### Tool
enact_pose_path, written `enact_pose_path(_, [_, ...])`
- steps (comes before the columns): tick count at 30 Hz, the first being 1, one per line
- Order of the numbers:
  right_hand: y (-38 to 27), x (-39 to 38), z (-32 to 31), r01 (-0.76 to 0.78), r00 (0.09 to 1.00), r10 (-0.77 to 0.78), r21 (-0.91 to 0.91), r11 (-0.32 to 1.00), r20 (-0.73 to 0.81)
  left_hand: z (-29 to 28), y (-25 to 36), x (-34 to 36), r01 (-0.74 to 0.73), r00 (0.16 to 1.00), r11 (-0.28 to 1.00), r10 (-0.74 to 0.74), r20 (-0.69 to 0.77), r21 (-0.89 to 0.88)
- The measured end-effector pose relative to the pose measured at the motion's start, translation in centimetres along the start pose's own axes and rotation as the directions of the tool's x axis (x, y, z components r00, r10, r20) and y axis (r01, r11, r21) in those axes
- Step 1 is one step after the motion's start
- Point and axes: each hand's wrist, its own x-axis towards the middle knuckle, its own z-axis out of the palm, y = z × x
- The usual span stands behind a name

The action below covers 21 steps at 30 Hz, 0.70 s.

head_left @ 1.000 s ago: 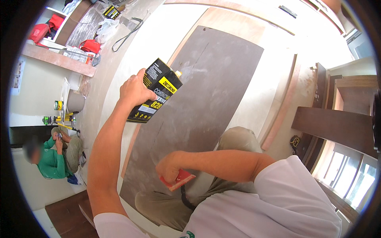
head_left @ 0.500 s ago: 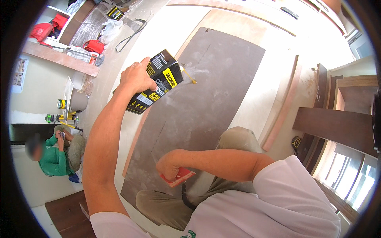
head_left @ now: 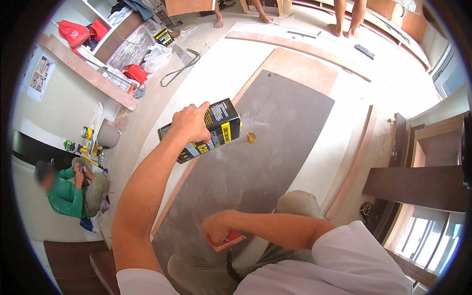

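Observation:
My left hand (head_left: 191, 123) is closed on a black and yellow rectangular tin (head_left: 223, 130), which lies tilted over the long grey-brown panel (head_left: 280, 147). From its corner a thin amber stream of glue runs down to a small amber puddle (head_left: 251, 138) on the panel. Close to my knees, my right hand (head_left: 215, 226) is wrapped round a red flat spreader (head_left: 228, 241), held low over the panel's near part. Pale, dusty smears mark the panel's surface.
Wooden strips (head_left: 351, 167) lie along the right side, near dark brown boards (head_left: 415, 187) and a tape measure (head_left: 366, 209). A person in green (head_left: 69, 196) sits at the left. Bare feet (head_left: 344, 32) of others show at the far end. Another tin (head_left: 163, 37) stands at the back left.
The view has tipped up, bringing in people's legs at the far end. Glue has pooled into a larger puddle, and the tin leans further over. The spreader stays in my right hand.

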Motion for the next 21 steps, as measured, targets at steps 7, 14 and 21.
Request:
enact_pose_path(7, [0.7,0.7,0.2,0.018,1.000,-0.018,-0.005,1.000,0.014,-0.4,-0.3,-0.3,-0.029,0.999,1.000,0.029,-0.027,0.001])
enact_pose_path(14, [-0.1,-0.2,0.0,-0.036,0.999,0.036,-0.009,0.999,0.000,-0.2,-0.1,-0.4,-0.053,0.999,0.997,0.054,-0.010,0.052])
enact_pose_path(21, [0.0,-0.4,0.0,-0.040,0.999,0.040,-0.100,0.994,-0.006,0.0,-0.3,-0.7,-0.062,0.998,0.994,0.061,0.010,0.091])
